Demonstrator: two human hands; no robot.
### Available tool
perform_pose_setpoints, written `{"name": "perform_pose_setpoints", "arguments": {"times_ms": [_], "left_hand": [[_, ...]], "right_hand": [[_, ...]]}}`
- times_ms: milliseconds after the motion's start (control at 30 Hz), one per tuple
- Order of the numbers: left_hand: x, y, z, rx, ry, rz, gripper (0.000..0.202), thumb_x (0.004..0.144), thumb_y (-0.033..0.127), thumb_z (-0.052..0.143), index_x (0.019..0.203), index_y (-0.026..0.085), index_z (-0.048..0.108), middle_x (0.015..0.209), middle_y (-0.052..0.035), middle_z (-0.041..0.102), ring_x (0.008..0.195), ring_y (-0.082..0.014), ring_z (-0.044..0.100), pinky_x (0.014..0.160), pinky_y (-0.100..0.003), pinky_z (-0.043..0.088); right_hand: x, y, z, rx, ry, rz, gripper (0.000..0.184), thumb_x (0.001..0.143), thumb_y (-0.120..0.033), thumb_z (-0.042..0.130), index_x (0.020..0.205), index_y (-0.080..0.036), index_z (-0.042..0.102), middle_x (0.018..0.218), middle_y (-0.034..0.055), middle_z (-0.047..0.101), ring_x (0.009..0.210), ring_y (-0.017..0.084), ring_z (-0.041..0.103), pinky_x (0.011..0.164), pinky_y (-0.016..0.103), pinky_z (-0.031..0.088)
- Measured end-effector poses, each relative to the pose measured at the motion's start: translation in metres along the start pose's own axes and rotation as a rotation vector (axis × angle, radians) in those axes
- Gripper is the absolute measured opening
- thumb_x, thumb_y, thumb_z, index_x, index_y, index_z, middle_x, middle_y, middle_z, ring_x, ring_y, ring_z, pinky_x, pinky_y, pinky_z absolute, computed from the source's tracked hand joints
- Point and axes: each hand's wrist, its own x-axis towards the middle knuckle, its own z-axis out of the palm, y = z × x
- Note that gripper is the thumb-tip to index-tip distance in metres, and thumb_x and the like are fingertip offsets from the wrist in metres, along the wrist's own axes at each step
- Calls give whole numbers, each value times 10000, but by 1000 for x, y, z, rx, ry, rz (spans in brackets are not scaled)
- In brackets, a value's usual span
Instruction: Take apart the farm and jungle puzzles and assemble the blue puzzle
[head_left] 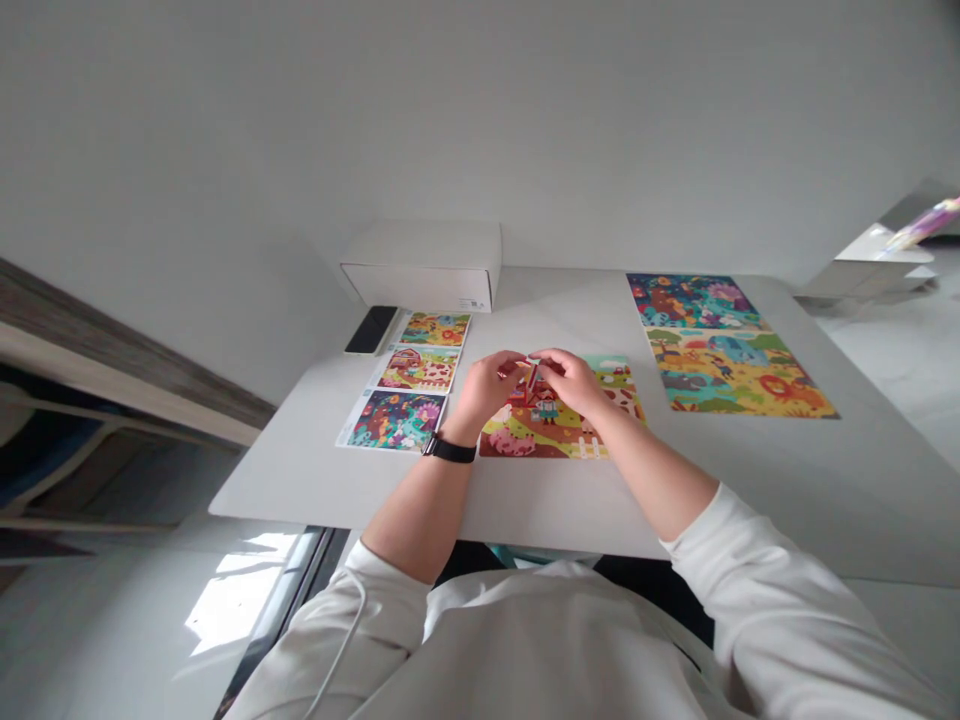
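A farm picture [555, 435] with a pink pig, a cow and a white fence lies flat on the table in front of me. Over its upper part, my left hand [487, 388] and my right hand [568, 380] come together with bent fingers. Between their fingertips shows a small red-and-white picture piece [532, 379], slightly tilted. The fingertips of both hands close on its sides; its exact outline is too small to make out. My wrists and fingers cover parts of the picture's left, upper and right areas.
Left of the picture lies a printed sheet [452, 385] with three small pictures. Behind it are a dark phone [372, 330] and a white box [424, 285] against the wall. At right lie a dark blue picture [694, 302] and a yellow animal picture [739, 385] on the white table [300, 480].
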Motion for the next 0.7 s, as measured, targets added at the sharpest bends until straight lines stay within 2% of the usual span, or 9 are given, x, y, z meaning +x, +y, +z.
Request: {"name": "perform_pose_setpoints", "arguments": {"times_ms": [100, 200, 300, 400, 533, 700], "left_hand": [[0, -1, 2, -36, -50, -37, 108, 895, 314, 766, 937, 225, 809, 847, -44, 810, 772, -191, 725, 757, -286, 551], [3, -6, 3, -177, -13, -127, 193, 853, 389, 810, 878, 202, 767, 802, -40, 791, 707, -168, 690, 670, -265, 529], [5, -9, 2, -418, 54, -285, 373, 800, 522, 867, 866, 186, 718, 768, -40, 766, 673, -147, 687, 625, -245, 533], [6, -9, 2, -554, 92, -383, 484, 740, 586, 919, 858, 181, 684, 788, -45, 762, 705, -144, 715, 650, -245, 567], [5, -6, 5, -632, 115, -418, 485, 733, 549, 943, 844, 181, 646, 807, -41, 762, 729, -142, 737, 675, -247, 588], [4, -6, 13, -610, 170, -387, 449, 773, 522, 911, 834, 188, 616, 781, -22, 742, 711, -128, 725, 667, -235, 567]], "right_hand": [[-2, -1, -1, 7, 34, 0, 335, 970, -492, 671, 1187, -259, 777, 1039, 50, 794, 953, 223, 731, 943, 372, 577], [0, -1, -2, 10, 105, -38, 346, 1033, -517, 581, 1212, -262, 731, 1089, 68, 777, 985, 229, 724, 960, 377, 568], [-1, -3, 1, -82, 157, -106, 251, 1024, -432, 615, 1189, -255, 684, 1134, 92, 745, 968, 246, 710, 921, 397, 576], [-5, -7, 4, -261, 139, -229, 217, 950, -314, 718, 1150, -246, 666, 1194, 120, 697, 1087, 290, 681, 965, 432, 570], [-9, -11, 7, -471, 102, -333, 228, 920, -208, 736, 1137, -246, 680, 1223, 141, 665, 1220, 343, 620, 1093, 502, 511], [-8, -14, 4, -567, 105, -360, 203, 941, -221, 719, 1143, -241, 714, 1229, 147, 672, 1213, 353, 614, 1114, 515, 497]]}}
